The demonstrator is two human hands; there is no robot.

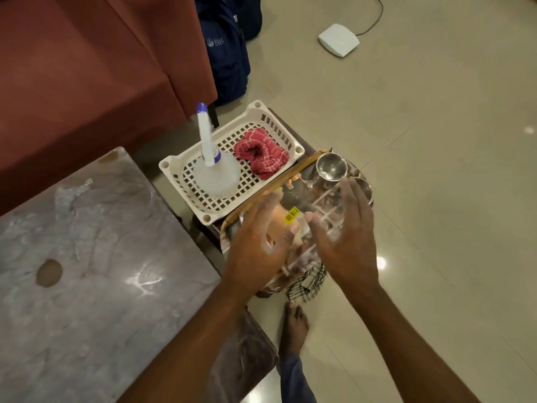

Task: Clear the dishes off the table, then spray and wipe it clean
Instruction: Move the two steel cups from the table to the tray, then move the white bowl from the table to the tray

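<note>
The grey marble surface [96,286] is cleared; steel cups [331,167] are set on a patterned tray [321,205]. Spraying and wiping remain: clear spray bottle [216,175] and red checked cloth [261,154] are kept in the white plastic basket [174,164]. Left hand [261,237] and right hand [345,234] are held spread, empty.

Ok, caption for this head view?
Left hand and right hand open above tray of steel cups; spray bottle in basket.

My counter [87,271] is grey stone, veined and smeared white. The basket [186,151] is cream lattice; the cloth [261,154] red, checked white; the bottle [216,177] clear with a white-and-blue nozzle [203,129]. The sofa [87,68] is rust-brown, the backpack [229,68] navy, the floor [436,141] beige. White powder streaks my fingers [352,194].
</note>
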